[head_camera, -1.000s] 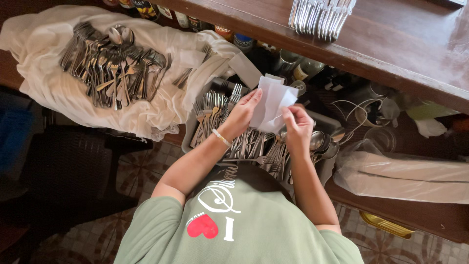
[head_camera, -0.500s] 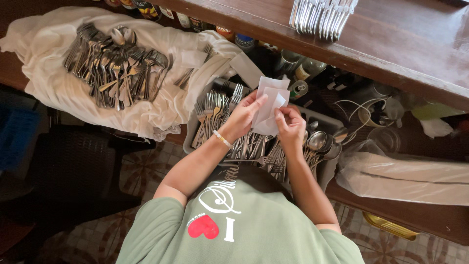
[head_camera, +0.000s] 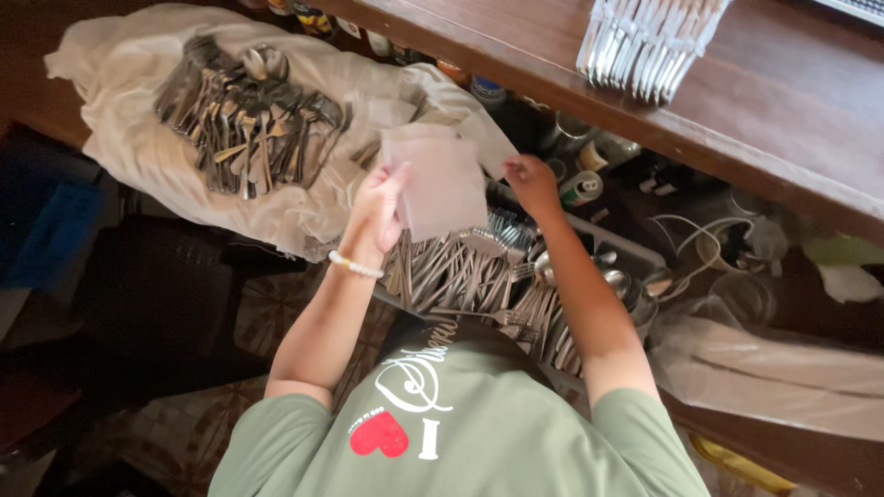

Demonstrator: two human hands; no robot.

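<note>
Napkin (head_camera: pixel 440 184), white, square, unfolded flat between 2 hands.

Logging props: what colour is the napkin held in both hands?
White napkin, clearest in the head view.

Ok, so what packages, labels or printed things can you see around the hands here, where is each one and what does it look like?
Can: small, lying under the wooden counter, right of the right hand; green and white with a red band.
Bottles and jars: row at the top edge behind the white cloth; dark with coloured labels, too small to make out.
Jar lid: beside them, round, blue and white.
Napkin: held by both hands, left hand too; plain white, no print.
</note>
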